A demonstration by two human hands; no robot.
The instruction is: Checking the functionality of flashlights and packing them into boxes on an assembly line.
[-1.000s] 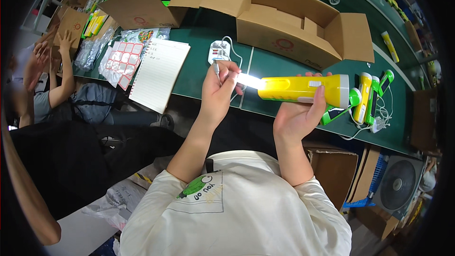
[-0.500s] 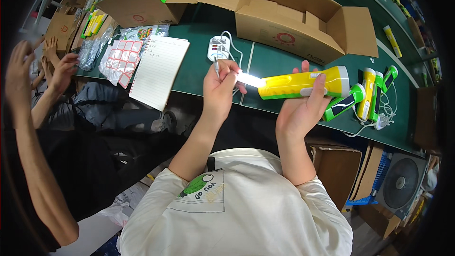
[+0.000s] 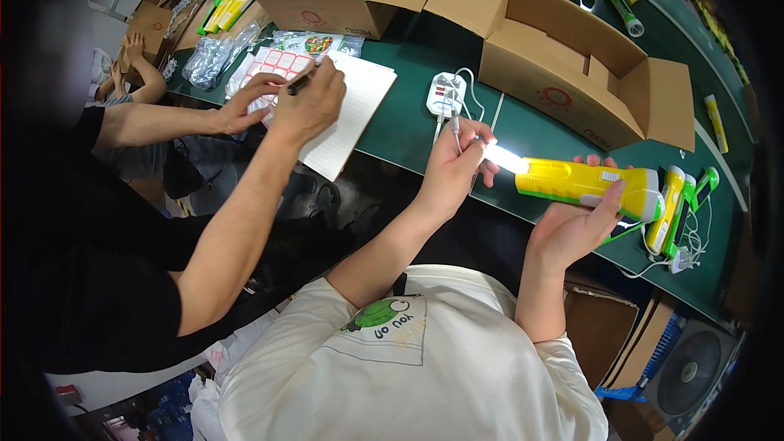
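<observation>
My right hand (image 3: 576, 229) supports a yellow and green flashlight (image 3: 584, 182) from below, fingers behind it and thumb along its near side. The flashlight lies almost level, its wide head to the right. A glowing white bar (image 3: 508, 158) sticks out of its tail end. My left hand (image 3: 457, 162) is closed at the bar's free end, thumb and fingers pinched there. A thin cable (image 3: 456, 124) runs down into that hand beside a white power strip (image 3: 447, 95); whether it joins the bar is hidden by my fingers.
A co-worker's hand (image 3: 314, 102) holds a black pen (image 3: 304, 80) over a notebook (image 3: 359, 106) and label sheet (image 3: 282, 64). An open cardboard box (image 3: 563, 98) stands beyond my hands. More flashlights (image 3: 673, 196) with white cords lie at the right. A fan (image 3: 690, 367) stands below.
My view has swung left, shifting the scene rightward. The co-worker's hands have come down to the notebook and labels, with a pen. My hands keep their hold; the flashlight's head tips slightly lower.
</observation>
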